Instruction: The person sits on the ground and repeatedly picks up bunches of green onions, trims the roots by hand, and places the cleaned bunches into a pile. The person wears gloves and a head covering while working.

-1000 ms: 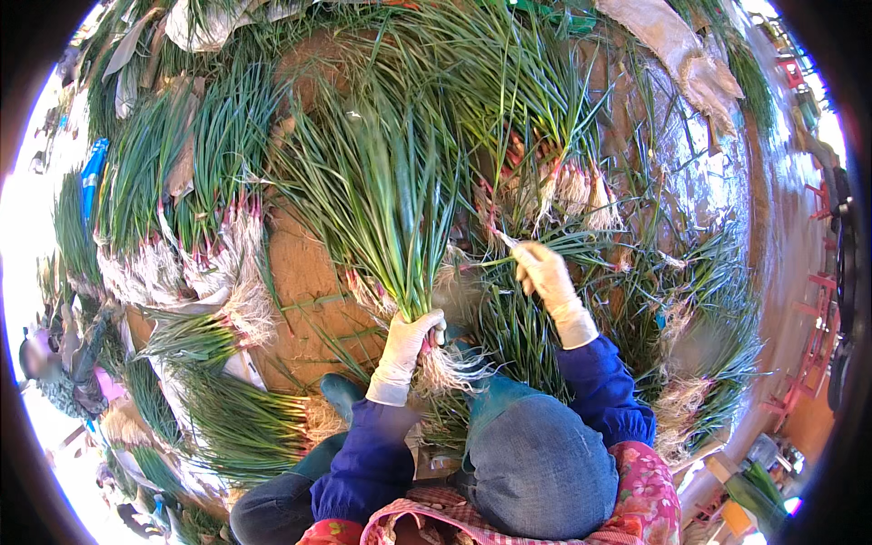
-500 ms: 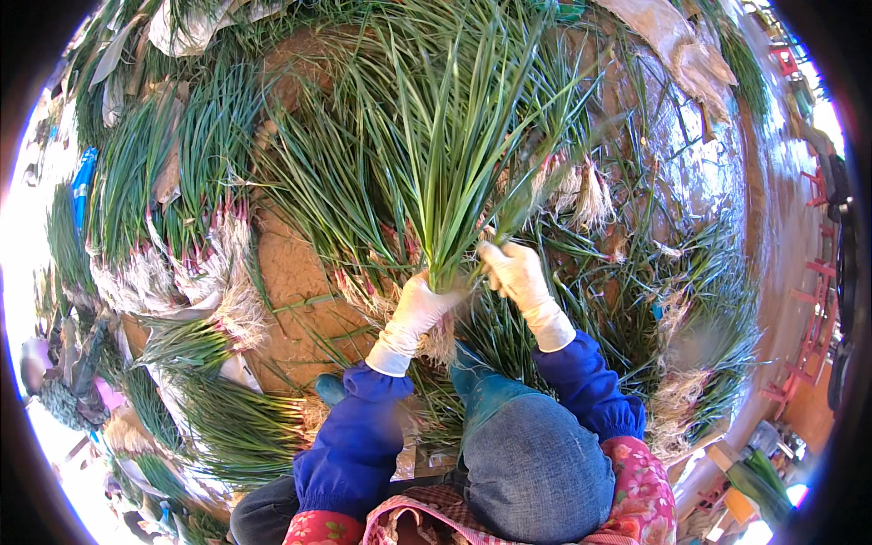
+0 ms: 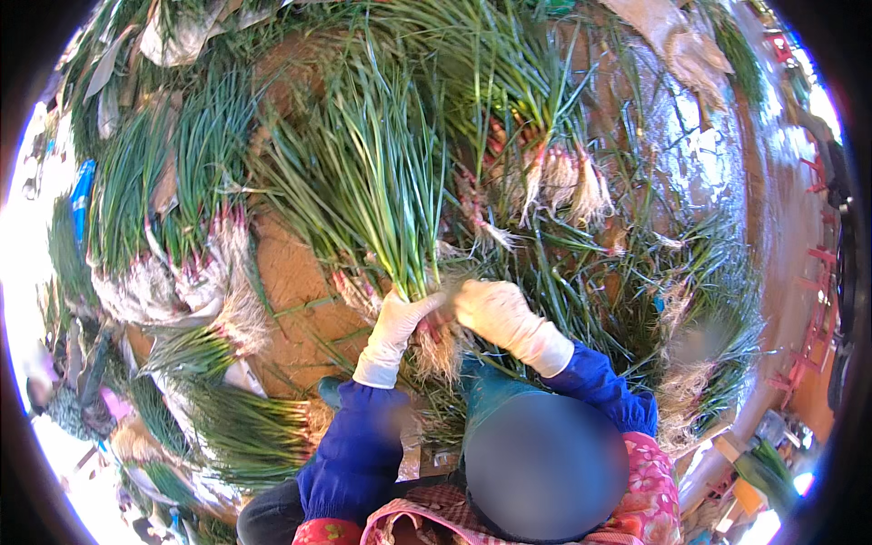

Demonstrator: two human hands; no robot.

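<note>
In my gloved left hand [image 3: 396,327] is a bunch of green garlic [image 3: 386,200], gripped around its lower stems. The long leaves fan away from me, and the pale, stringy roots [image 3: 438,352] hang below the hand. My gloved right hand [image 3: 501,316] is closed beside the stem bases, close to the left thumb. Its fingertips are blurred, and whatever they hold is hidden. Just beyond it, a small reddish stalk with white roots [image 3: 481,213] lies on the pile.
Rooted green garlic bundles [image 3: 568,182] lie on the far right. More bundles [image 3: 173,272] are at left, with another stack [image 3: 254,427] near my left knee. A round, denim-covered knee [image 3: 545,463] rises in front of me. Red stools [image 3: 808,336] stand at the right rim.
The bunch has tipped left and come slightly lower with my left hand. My right hand has drawn in from the right of the leaves to the stem bases.
</note>
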